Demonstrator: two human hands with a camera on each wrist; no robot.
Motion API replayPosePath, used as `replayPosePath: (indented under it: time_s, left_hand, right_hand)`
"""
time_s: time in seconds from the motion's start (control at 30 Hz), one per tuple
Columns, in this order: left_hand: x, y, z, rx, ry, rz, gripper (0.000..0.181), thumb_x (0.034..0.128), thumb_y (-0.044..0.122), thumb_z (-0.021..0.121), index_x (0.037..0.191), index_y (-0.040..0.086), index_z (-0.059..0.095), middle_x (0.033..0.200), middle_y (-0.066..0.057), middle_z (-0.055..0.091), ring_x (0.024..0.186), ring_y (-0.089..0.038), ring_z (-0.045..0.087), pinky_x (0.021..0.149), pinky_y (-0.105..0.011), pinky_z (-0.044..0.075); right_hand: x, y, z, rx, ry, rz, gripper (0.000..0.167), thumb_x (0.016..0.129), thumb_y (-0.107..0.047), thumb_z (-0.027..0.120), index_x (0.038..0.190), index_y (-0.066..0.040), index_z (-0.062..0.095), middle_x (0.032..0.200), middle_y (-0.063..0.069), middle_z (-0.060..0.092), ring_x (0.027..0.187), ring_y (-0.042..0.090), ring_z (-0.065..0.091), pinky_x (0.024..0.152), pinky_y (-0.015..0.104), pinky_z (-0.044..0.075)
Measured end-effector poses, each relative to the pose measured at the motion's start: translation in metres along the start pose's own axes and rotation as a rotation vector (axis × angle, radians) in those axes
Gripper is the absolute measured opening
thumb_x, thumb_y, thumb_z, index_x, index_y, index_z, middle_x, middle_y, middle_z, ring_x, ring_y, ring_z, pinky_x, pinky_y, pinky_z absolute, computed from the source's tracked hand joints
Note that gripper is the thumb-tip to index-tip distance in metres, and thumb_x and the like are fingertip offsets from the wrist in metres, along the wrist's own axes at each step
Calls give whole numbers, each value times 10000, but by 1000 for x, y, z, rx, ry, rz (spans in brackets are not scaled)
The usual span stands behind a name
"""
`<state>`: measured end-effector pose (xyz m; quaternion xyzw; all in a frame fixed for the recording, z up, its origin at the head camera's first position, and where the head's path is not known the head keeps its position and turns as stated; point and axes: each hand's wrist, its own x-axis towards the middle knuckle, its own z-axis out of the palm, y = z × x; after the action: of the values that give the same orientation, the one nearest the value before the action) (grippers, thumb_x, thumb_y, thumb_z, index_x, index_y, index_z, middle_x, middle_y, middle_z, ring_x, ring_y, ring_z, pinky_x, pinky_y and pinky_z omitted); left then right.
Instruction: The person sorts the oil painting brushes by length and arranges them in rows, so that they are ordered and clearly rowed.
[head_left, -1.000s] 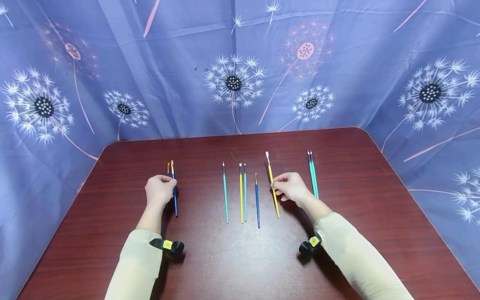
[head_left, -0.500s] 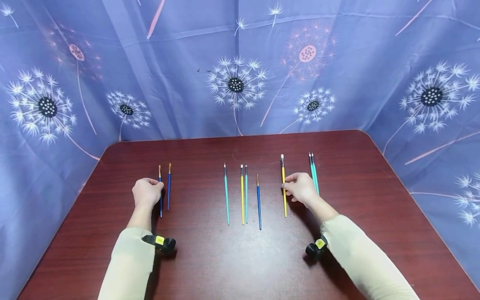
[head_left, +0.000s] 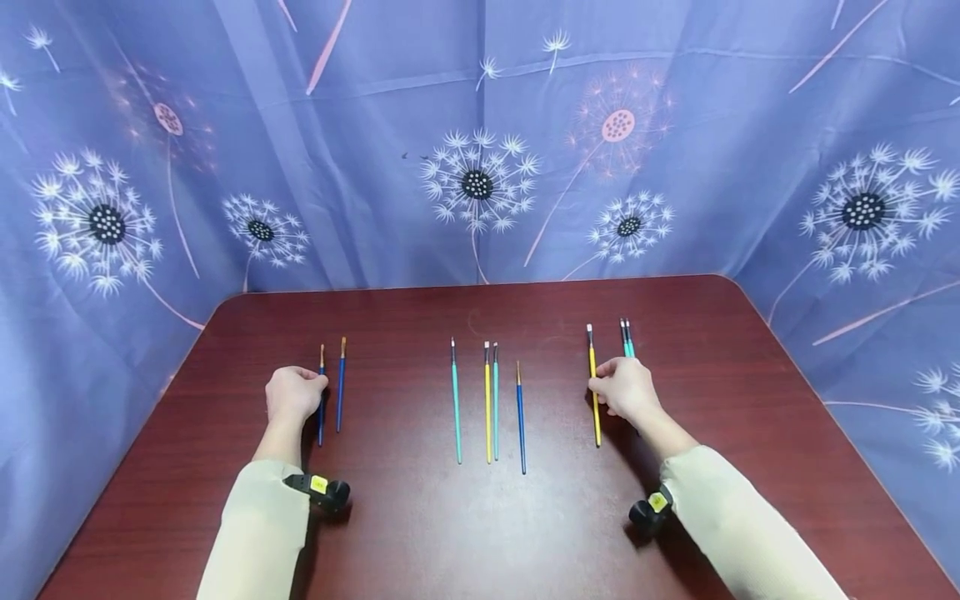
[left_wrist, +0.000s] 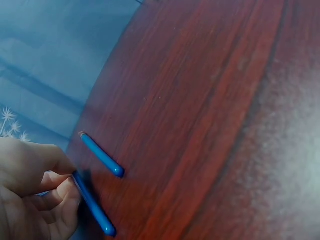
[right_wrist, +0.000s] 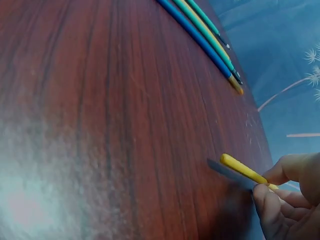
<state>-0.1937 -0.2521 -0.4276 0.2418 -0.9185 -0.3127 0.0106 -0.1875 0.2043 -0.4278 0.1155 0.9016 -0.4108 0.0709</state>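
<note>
Hand (L) (head_left: 294, 392) pinches 1 blue brush (left_wrist: 94, 206); R hand (head_left: 630, 388), 1 yellow brush (head_left: 597, 423).

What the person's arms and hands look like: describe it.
Both hands are ungloved. Long, pale cream sleeves stop short of them. Near its end, each carries a black device with a square yellow label, its marks too small to read.

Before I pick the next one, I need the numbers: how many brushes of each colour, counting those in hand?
Blue brushes: 3, one in the left hand
Green brushes: 4, two partly hidden by the right hand
Yellow brushes: 2, one in the right hand
Total: 9
</note>
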Motion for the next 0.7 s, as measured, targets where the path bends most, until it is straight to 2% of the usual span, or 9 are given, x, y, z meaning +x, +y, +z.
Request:
replayPosePath:
  time_s: [0.4, 0.53, 0.7]
  left_hand:
    - [3, 7, 1, 31, -4, 49, 244, 836, 200, 572, 918, 8, 698, 1010, -216, 667, 1001, -384, 570, 864, -470, 461]
    - [4, 8, 2, 33, -4, 59, 242, 828, 199, 574, 920, 14, 700, 1007, -212, 671, 1012, -389, 570, 878, -470, 458]
    - [3, 5, 5, 35, 9, 72, 232, 823, 193, 572, 900, 17, 702, 962, -196, 683, 986, -378, 574, 864, -461, 460]
  right_hand:
    - [6, 2, -3, -101, 31, -26, 253, 787, -100, 606, 987, 55, 606, 561, 20, 605, 455, 68, 539, 418, 226, 461]
    - [8, 3, -4, -143, 46, -46, 266, 794, -101, 612, 1011, 52, 602, 635, 56, 635, 480, 78, 554, 430, 233, 467]
    - [8, 3, -5, -227, 56, -92, 337, 794, -110, 617, 1092, 46, 594, 762, 106, 670, 583, 130, 595, 515, 245, 462]
